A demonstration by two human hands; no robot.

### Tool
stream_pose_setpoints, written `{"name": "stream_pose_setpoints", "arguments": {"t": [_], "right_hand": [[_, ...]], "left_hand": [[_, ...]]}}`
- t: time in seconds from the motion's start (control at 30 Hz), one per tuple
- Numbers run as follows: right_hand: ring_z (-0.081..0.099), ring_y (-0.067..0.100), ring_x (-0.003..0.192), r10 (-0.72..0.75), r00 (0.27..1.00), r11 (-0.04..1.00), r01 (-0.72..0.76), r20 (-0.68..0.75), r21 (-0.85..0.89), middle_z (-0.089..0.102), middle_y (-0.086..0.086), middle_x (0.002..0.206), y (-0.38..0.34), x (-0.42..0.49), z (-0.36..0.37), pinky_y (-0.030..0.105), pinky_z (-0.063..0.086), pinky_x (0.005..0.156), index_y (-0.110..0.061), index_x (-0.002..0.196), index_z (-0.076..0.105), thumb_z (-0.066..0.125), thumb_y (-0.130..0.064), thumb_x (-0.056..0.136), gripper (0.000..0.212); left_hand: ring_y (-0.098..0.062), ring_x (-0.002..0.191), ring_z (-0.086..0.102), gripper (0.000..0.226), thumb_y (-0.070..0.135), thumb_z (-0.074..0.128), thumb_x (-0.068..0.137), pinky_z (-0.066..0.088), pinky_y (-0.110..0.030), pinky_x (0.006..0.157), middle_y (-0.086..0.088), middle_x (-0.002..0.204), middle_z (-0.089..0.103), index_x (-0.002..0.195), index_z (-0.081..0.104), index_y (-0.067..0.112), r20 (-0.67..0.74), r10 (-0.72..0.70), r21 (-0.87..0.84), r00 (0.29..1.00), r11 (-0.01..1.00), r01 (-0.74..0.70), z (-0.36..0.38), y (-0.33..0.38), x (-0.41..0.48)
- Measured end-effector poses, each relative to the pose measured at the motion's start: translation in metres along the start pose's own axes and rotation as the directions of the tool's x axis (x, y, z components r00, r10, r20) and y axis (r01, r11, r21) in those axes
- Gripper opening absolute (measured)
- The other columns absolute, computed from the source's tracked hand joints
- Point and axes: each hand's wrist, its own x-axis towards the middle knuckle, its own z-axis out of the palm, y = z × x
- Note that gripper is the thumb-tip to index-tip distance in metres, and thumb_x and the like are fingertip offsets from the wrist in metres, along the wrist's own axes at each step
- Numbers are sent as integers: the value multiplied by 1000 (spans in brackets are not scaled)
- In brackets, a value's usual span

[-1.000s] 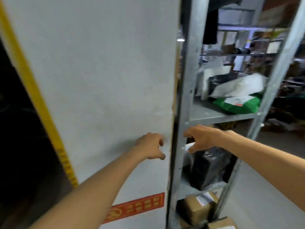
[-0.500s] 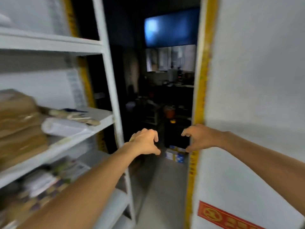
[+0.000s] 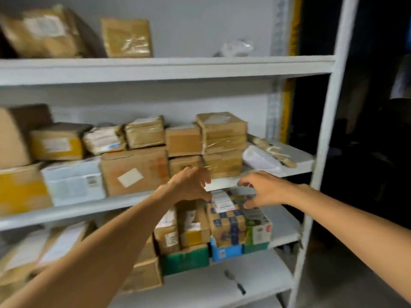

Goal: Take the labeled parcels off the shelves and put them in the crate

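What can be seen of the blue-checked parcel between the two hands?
The blue-checked parcel is a tan cardboard-looking box printed with blue squares, a white label on its top. It sits on a blue box on the lower shelf, between a brown carton and a green-and-white carton. Whether the right hand touches it is unclear.

Parcel storeroom, white metal shelving [image 3: 169, 67], stacked taped cardboard parcels [image 3: 135, 170] with shipping labels, dim aisle beyond

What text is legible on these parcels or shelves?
Nothing can be read: motion blur throughout.
Checkered parcel, white label: printed lines, blurred.
Cardboard box: red print on its side, blurred.
White box: barcode sticker, too small to read.
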Motion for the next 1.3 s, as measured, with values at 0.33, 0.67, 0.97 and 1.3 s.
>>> {"name": "stream_pose_setpoints", "arguments": {"t": [0.33,0.67,0.97,1.3], "right_hand": [[41,17,129,-476,878,877,479,-55,48,46,1,141,-175,67,26,25,33,100,-18,144,40,76,-42,75,82],[40,19,133,-623,772,777,629,-126,17,42,0,147,-318,105,18,31,34,105,-22,144,38,76,-45,74,83],[51,16,118,-612,761,775,631,-214,29,53,3,135,-387,141,-17,23,38,89,-18,139,45,80,-38,71,79],[37,23,135,-582,775,811,577,-245,-100,42,7,146,-411,198,-50,35,34,107,-15,146,36,78,-41,73,88]], "left_hand": [[-15,93,61,44,29,80,72,53,-34,83,5,100,65,112,63,24,-72,-319,0,945,947,320,-41,-116,-133],[-12,84,61,41,27,83,71,54,-29,78,11,90,60,107,65,24,-229,-444,1,866,890,457,-114,-223,-216],[-14,82,57,46,36,82,68,54,-35,78,12,94,58,109,64,28,-349,-458,43,817,863,503,-172,-293,-244],[-16,88,63,48,30,82,73,55,-38,85,2,106,67,116,63,21,-444,-474,-16,760,853,522,-218,-342,-237]]}}
